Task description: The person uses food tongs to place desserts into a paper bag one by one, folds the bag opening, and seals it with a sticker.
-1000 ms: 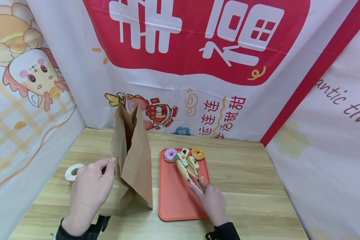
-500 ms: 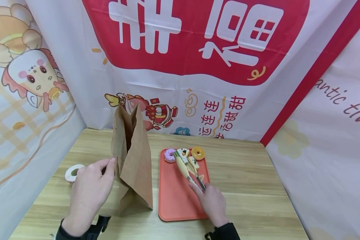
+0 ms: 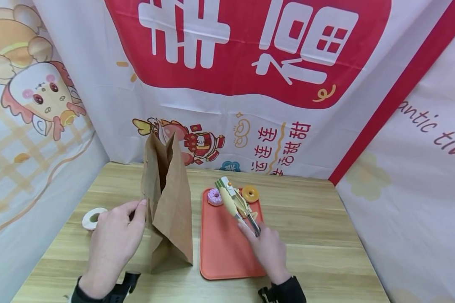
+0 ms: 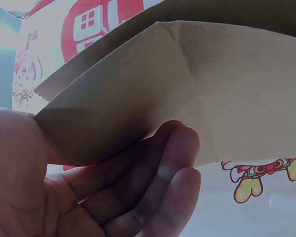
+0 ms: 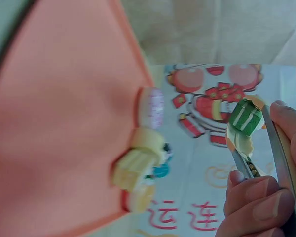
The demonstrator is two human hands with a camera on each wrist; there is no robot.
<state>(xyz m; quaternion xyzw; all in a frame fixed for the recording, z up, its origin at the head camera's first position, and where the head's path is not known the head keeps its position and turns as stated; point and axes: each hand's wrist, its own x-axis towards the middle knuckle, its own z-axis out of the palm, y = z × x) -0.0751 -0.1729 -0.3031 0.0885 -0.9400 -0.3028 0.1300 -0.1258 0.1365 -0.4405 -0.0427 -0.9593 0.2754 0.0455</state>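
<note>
My left hand point(image 3: 115, 235) pinches the near left edge of an upright, open-topped brown paper bag point(image 3: 174, 202). In the left wrist view its fingers are bent against the bag's paper wall point(image 4: 133, 98); the thumb is hidden. My right hand point(image 3: 268, 250) grips metal tongs with cream-coloured tips point(image 3: 229, 202). Between those tips sits a small green-and-white striped toy cake point(image 5: 246, 117), held above the far end of a red tray point(image 3: 227, 256). On the tray lie a purple sprinkled donut point(image 3: 214, 196), an orange donut point(image 3: 250, 194) and small cakes point(image 5: 134, 173), partly covered by the tongs in the head view.
A white tape roll point(image 3: 92, 219) lies left of the bag, beside my left hand. The wooden table point(image 3: 307, 235) reaches back to a printed cloth backdrop point(image 3: 197, 101), with cloth walls on both sides. The bag stands close to the tray's left edge.
The tongs have closed on the striped cake and risen with it off the group of cakes, slightly up and left in the head view. My left hand and the bag have stayed put.
</note>
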